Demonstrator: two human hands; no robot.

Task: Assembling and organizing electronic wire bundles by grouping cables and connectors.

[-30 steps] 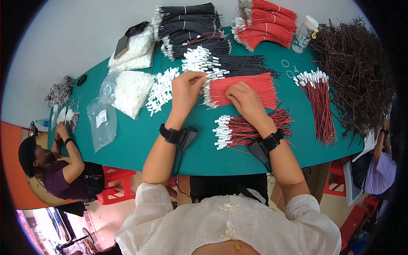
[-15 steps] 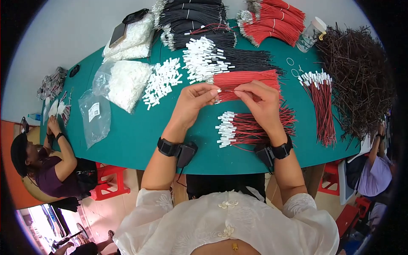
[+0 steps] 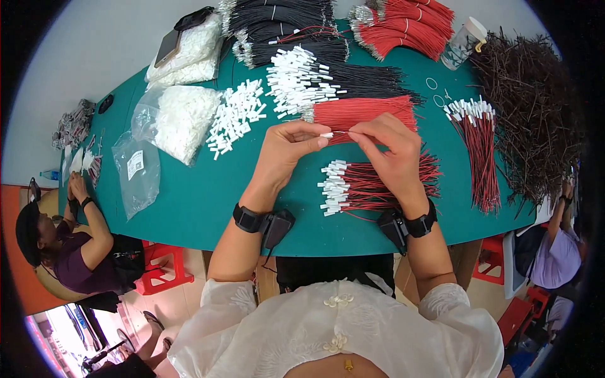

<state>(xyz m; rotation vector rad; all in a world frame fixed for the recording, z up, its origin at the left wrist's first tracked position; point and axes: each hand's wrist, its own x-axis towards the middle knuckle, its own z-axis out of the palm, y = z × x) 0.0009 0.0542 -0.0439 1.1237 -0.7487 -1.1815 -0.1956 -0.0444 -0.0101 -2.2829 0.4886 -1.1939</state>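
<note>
My left hand (image 3: 285, 150) pinches a small white plastic connector (image 3: 326, 135) between thumb and forefinger. My right hand (image 3: 392, 151) is closed in a pinch on a thin wire (image 3: 340, 131), whose tip meets the connector's right end. Whether the tip sits inside the connector is too small to tell. Just beyond my fingers lies a bundle of red wires (image 3: 365, 112), and behind it black wires (image 3: 372, 80) with white connectors (image 3: 296, 75) on their left ends. Below my right hand is a pile of red and black wires (image 3: 368, 187) with white connectors.
Loose white connectors (image 3: 237, 115) and a bag of connectors (image 3: 186, 120) lie left on the green table (image 3: 201, 214). At right are a finished-looking wire bundle (image 3: 482, 157), a dark wire heap (image 3: 529, 113) and a clear bottle (image 3: 463, 45). A co-worker (image 3: 75, 246) sits at far left, another (image 3: 558, 252) at far right.
The connector and the wire tip have come together, where a small gap showed before. The connector now shows more beyond my left fingertips. The view has shifted slightly.
</note>
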